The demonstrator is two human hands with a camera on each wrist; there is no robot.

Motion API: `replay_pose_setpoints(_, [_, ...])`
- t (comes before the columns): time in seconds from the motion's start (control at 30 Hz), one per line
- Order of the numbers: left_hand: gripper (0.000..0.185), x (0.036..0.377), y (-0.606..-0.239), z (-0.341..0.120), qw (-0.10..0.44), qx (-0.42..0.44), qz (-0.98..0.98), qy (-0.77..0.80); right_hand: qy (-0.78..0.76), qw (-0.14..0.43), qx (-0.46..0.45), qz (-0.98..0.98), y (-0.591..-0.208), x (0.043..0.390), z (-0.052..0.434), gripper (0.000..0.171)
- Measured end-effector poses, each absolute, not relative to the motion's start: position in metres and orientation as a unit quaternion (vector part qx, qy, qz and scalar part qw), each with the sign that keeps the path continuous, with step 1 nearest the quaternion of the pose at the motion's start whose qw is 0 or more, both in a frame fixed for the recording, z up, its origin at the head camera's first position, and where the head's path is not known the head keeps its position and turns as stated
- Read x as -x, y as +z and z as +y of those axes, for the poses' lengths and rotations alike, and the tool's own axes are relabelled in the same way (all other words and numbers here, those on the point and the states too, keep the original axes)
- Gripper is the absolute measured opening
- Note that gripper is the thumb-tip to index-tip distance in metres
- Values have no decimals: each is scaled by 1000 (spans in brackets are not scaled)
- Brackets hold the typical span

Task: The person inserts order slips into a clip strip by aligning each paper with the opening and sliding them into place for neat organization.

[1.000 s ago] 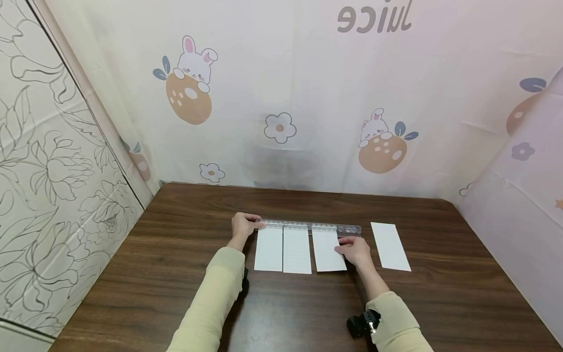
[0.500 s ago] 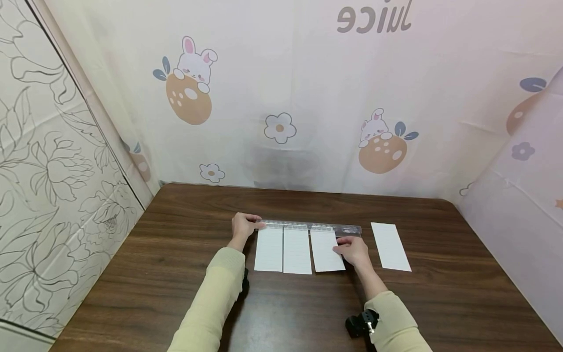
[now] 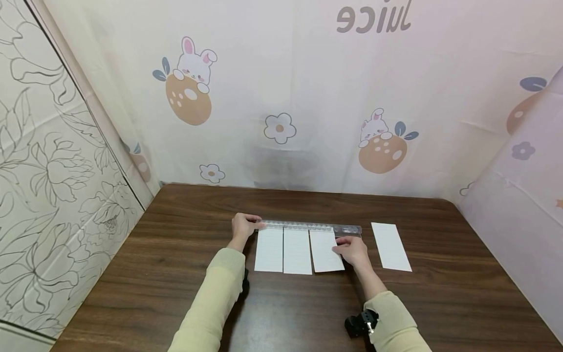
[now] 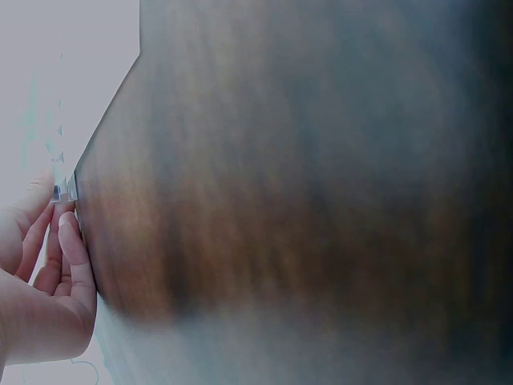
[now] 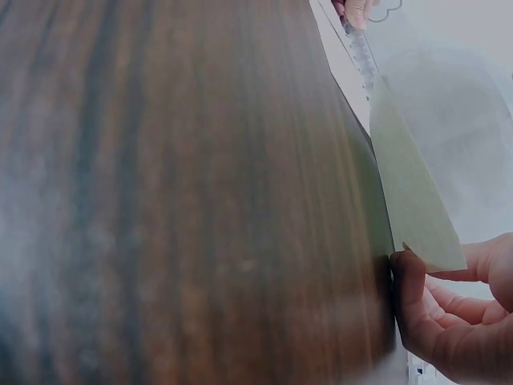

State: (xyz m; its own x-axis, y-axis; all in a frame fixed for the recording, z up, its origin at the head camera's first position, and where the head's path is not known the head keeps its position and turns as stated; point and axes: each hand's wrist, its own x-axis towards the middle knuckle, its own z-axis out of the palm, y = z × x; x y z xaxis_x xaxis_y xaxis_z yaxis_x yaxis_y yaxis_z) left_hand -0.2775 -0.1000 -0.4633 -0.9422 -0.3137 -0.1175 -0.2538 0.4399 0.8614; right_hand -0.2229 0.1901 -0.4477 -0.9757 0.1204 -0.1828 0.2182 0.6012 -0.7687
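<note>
A clear plastic strip (image 3: 347, 229) with a row of small bumps lies across the table. My left hand (image 3: 243, 227) pinches its left end between thumb and fingers, as the left wrist view also shows. Two white lined paper sheets, the left one (image 3: 269, 249) and the middle one (image 3: 297, 252), hang side by side with their top edges at the strip. My right hand (image 3: 353, 251) pinches the right edge of a third sheet (image 3: 324, 252), its top at the strip too. In the right wrist view this sheet (image 5: 413, 192) is raised and bent off the table.
A fourth white sheet (image 3: 391, 247) lies alone on the brown wooden table (image 3: 290, 313), right of my right hand. Printed curtains (image 3: 281, 73) stand behind the table and along both sides. A black wrist camera (image 3: 361, 323) sits at the right sleeve.
My right hand has shifted slightly left with the third sheet, narrowing the gap to the middle sheet. The left hand and the strip stay where they were.
</note>
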Motion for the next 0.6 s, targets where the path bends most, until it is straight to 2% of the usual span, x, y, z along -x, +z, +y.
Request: replay_pose_setpoints(0.6, [16,276,-462,-100,32,-165,-853,-494,-448,60,-104,886,-448,223,191,26])
